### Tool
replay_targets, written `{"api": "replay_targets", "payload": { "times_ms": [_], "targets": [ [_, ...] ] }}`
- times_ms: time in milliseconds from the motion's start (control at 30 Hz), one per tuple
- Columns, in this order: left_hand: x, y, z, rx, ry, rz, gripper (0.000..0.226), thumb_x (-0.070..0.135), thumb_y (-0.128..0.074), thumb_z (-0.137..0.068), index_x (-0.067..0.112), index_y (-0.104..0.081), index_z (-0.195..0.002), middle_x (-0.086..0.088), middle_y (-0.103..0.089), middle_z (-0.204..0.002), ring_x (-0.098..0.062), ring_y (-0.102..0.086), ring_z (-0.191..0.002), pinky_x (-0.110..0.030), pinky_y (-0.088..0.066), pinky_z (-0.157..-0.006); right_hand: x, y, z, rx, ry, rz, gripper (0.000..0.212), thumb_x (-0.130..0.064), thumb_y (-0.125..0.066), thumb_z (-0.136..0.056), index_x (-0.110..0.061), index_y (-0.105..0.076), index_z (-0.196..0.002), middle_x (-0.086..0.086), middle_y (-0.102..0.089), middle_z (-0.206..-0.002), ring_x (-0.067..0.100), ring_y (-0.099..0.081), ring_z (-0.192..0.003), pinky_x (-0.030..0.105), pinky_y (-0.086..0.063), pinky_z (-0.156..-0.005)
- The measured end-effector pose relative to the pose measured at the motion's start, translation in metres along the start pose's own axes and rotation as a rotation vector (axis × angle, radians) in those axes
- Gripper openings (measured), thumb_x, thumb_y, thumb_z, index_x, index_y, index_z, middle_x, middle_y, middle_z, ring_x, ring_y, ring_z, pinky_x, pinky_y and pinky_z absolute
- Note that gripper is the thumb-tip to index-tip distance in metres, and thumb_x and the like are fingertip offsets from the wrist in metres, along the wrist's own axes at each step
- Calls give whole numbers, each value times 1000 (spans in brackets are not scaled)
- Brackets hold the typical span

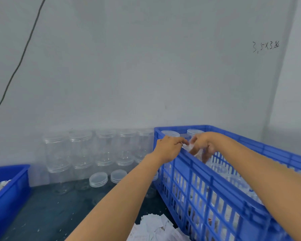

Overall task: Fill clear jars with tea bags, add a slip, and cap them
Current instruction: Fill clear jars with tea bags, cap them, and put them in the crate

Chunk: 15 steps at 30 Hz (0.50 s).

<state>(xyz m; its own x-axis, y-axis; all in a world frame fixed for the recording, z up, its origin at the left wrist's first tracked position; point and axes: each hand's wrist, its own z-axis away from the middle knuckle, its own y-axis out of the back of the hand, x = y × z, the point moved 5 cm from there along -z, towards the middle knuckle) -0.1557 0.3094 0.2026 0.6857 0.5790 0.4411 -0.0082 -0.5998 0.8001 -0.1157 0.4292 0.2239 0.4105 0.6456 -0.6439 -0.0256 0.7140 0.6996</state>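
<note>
Both hands meet over the far left corner of a blue slatted crate [195, 173]. My right hand [204, 145] curls round a clear jar [201, 154] with pale contents, held just inside the crate's rim. My left hand [169, 147] pinches the whitish top of that jar with its fingertips. The hands cover most of the jar, so I cannot tell whether a cap is on it. Two capped jars [170, 133] stand in the crate's back corner behind the hands. More clear jars show through the crate's slats.
Empty clear jars [80, 150] are stacked in two tiers along the wall. Two loose caps [98, 180] lie before them on the dark table. A pile of paper slips [155, 228] sits at the near edge. A blue bin [5, 192] with white bags is at left.
</note>
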Motion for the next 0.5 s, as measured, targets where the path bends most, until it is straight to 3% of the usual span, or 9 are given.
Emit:
{"api": "replay_targets", "payload": {
  "times_ms": [100, 200, 333, 367, 433, 500],
  "targets": [
    [-3, -3, -3, -13, -28, -96, 42, 8, -34, -96, 21, -70, -113, -6, -67, -113, -24, -53, -110, -40, -36, -95, 6, -13, -14, 0, 3, 45, 68, 15, -56, -87, -14, -37, -145, 22, -31, -150, 45, -49, -124, 49, -53, -89],
    [-4, -3, -5, -40, -60, -150, 40, 10, -34, -97, 17, -70, -113, -6, -65, -117, -25, -49, -114, -43, -36, -100, 11, -17, -22, 19, -11, 29, 61, 16, -51, -89, -10, -39, -143, 21, -38, -147, 40, -57, -116, 47, -52, -93],
    [-3, -1, -9, -118, -60, -233, 40, 15, -30, -100, 16, -66, -116, -5, -62, -125, -24, -46, -118, -46, -39, -98, 12, -15, -22, 28, -2, -38, 49, 20, -44, -89, 1, -44, -134, 23, -56, -122, 32, -62, -86, 41, -55, -74],
    [-4, -2, -10, -132, -57, -260, 40, 16, -29, -101, 15, -66, -116, -5, -61, -124, -24, -46, -118, -46, -40, -96, 13, -15, -21, 25, 0, -62, 49, 21, -42, -89, 1, -45, -134, 22, -58, -116, 31, -63, -88, 40, -55, -77],
    [-5, -3, -11, -145, -52, -284, 40, 18, -27, -101, 12, -65, -114, -6, -61, -124, -25, -45, -118, -47, -42, -94, 16, -14, -21, 42, -17, -91, 50, 21, -38, -90, 2, -44, -136, 22, -56, -125, 31, -61, -110, 38, -52, -92],
    [-6, -4, -10, -147, -47, -261, 40, 18, -27, -101, 9, -64, -112, -7, -61, -123, -24, -44, -118, -47, -42, -95, 19, -14, -22, 51, -33, -90, 51, 21, -38, -90, 1, -43, -137, 22, -52, -131, 30, -60, -110, 35, -51, -91]
  ]
}}
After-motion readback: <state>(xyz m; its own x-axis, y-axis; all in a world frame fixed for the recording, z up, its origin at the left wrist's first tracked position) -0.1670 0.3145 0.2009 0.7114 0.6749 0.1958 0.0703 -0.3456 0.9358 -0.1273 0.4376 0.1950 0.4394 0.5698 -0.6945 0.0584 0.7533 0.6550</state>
